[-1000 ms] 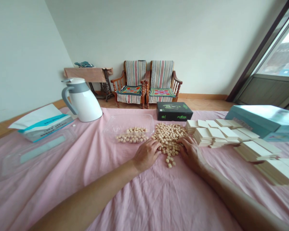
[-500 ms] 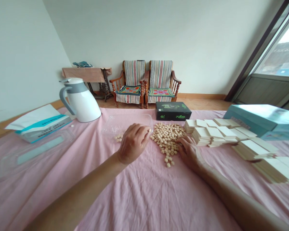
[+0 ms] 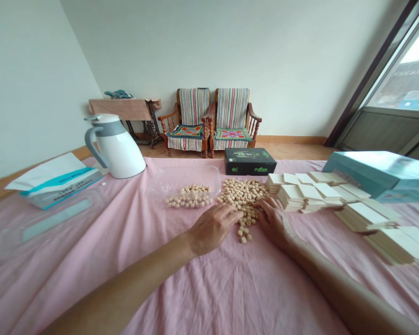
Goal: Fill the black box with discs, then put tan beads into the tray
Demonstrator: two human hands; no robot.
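Note:
A pile of small pale wooden beads lies on the pink cloth. My left hand is at the pile's left edge, its fingers bent and held together over the nearest beads; whatever its fingertips grip is hidden. On the opposite edge rests my right hand, fingers a little apart and touching the beads, with no held thing showing. To the left of the pile stands a clear plastic tray with several loose beads in its right part.
Stacks of thin pale wooden tiles stand right of my right hand, near a light-blue box. Behind the pile sits a black box. At left are a white jug, a tissue pack and a clear lid.
My left hand has moved from over the clear tray, right and toward me, to the pile's edge. Beads in the tray that it covered now show. My right hand stays in place.

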